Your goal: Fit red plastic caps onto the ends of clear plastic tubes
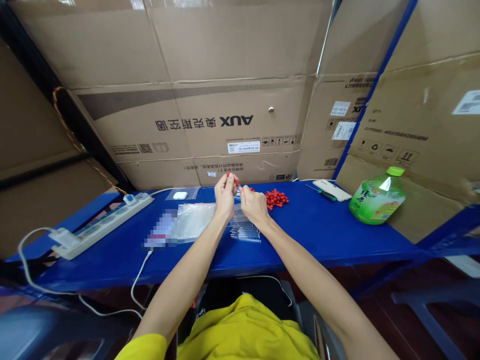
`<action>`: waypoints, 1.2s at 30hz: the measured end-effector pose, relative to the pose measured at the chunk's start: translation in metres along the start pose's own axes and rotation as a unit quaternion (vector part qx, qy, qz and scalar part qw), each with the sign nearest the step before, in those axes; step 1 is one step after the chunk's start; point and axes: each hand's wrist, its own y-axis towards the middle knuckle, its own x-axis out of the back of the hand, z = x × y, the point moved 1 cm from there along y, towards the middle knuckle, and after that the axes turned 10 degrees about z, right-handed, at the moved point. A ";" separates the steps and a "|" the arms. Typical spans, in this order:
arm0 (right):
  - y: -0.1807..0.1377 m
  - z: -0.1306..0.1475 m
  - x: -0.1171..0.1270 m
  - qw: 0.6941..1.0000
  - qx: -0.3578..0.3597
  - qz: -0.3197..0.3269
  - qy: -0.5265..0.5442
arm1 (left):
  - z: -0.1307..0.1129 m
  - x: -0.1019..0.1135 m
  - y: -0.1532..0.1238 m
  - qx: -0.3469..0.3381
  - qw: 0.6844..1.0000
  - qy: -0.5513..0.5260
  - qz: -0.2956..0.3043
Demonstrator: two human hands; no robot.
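Both hands are raised close together over the middle of the blue table (300, 235). My left hand (224, 197) is closed in a pinch, with a small red piece (228, 174) showing at its fingertips. Just to the right, my right hand (255, 204) is closed too, and a slim red piece (237, 183) sticks out from its fingers toward the left hand. A heap of small red pieces (276, 199) lies beyond the right hand. Below the hands, several thin clear sticks or tubes (244, 227) are laid side by side, partly hidden by the wrist.
Clear plastic bags (193, 222) and a blurred-out phone-like item (162, 229) lie left. A white earbud case (180, 195) and a power strip (108, 222) are farther left. Rightward are a green screwdriver (327, 194), a white flat case (333, 190) and a green bottle (377, 197). Cardboard (210, 100) walls the back.
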 end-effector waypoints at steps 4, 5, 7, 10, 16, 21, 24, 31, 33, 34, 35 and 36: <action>-0.002 -0.003 -0.002 1.000 -0.010 -0.005 0.012 | 0.003 0.004 0.002 0.057 0.996 -0.015 0.065; -0.002 -0.004 -0.002 1.000 -0.014 -0.005 0.013 | 0.004 0.006 0.003 0.076 0.994 -0.020 0.082; -0.001 -0.007 -0.001 1.000 -0.020 -0.005 0.018 | 0.009 0.009 0.004 0.102 0.989 -0.024 0.103; 0.001 -0.011 0.000 0.999 -0.025 -0.004 0.029 | 0.015 0.013 0.004 0.114 0.987 -0.005 0.111; 0.001 -0.015 0.000 0.998 -0.009 0.000 0.068 | 0.022 0.014 0.001 0.101 0.985 0.077 0.115; 0.002 -0.021 0.006 0.987 0.017 -0.059 0.146 | 0.019 0.017 0.000 0.109 0.987 0.070 0.098; 0.005 -0.029 0.010 0.974 0.086 -0.078 0.194 | 0.018 0.018 -0.002 0.189 0.965 0.033 0.179; 0.009 -0.045 0.011 0.963 0.155 -0.010 0.220 | 0.024 0.024 -0.002 0.257 0.942 0.051 0.210; 0.009 -0.047 0.012 0.964 0.160 -0.010 0.212 | 0.026 0.027 -0.002 0.244 0.941 0.088 0.218; 0.009 -0.048 0.012 0.964 0.163 -0.009 0.209 | 0.026 0.029 -0.002 0.229 0.941 0.115 0.219; 0.009 -0.048 0.012 0.964 0.164 -0.008 0.208 | 0.026 0.030 -0.002 0.211 0.941 0.145 0.221; 0.009 -0.048 0.012 0.964 0.165 -0.006 0.208 | 0.026 0.031 -0.002 0.190 0.939 0.178 0.225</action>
